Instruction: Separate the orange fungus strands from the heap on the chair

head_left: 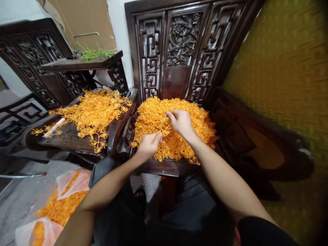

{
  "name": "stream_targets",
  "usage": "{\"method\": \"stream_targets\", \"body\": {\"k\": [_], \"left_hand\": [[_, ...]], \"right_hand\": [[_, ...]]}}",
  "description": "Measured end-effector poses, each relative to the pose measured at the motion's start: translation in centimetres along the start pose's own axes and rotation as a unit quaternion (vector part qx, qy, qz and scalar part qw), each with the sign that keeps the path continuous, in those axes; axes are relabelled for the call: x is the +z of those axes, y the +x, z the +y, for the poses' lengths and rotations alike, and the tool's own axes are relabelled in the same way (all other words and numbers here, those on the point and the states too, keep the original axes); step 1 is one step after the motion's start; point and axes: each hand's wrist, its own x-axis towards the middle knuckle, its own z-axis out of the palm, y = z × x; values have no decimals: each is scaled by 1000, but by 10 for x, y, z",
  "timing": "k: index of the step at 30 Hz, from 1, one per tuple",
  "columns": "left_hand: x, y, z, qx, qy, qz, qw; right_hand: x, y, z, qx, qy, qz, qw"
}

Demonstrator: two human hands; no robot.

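Observation:
A large heap of orange branching sprigs [151, 111], plastic-looking with small knobbed ends, covers the dark wooden chair seat in front of me. Above the heap, one orange sprig [165, 129] stretches between my two hands. My left hand [149, 146] pinches its lower end between thumb and fingertips. At the upper end, my right hand [180, 122] is closed in a pinch, thumb against forefinger; what exactly lies between those fingertips is too small to make out.
On the left, a dark wooden seat [73, 138] carries another pile of orange sprigs [96, 111]. Green stems [96, 53] lie on a small wooden table [77, 65] behind it. A plastic bag [74, 184] of orange pieces sits on the floor. The carved chair back [179, 78] rises behind the heap.

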Motion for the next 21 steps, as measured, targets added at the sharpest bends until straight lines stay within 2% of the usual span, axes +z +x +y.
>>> {"method": "stream_targets", "body": {"k": [4,7,9,11,13,15,18,19,21], "left_hand": [[4,4,-1,-42,-56,-8,998],[-3,-2,-10,-73,-119,-4,990],[-9,-6,-17,-91,-168,11,982],[-15,-6,-22,-101,-220,22,970],[-17,-3,-25,-102,-265,25,959],[-18,1,-26,-94,-291,35,951],[-14,6,-27,-77,-296,55,951],[-13,6,-28,-73,-299,60,950],[-9,7,-29,-68,-316,67,944]], "right_hand": [[-13,27,24,39,-54,41,997],[-29,38,54,97,-69,131,984],[-37,41,75,105,-80,174,976],[-40,40,91,71,-94,159,980],[-37,36,96,23,-105,107,988],[-32,28,87,-18,-117,89,989],[-20,7,52,-61,-68,105,990],[-16,-1,38,-71,-21,83,994],[-5,-17,11,-90,70,-5,993]]}}
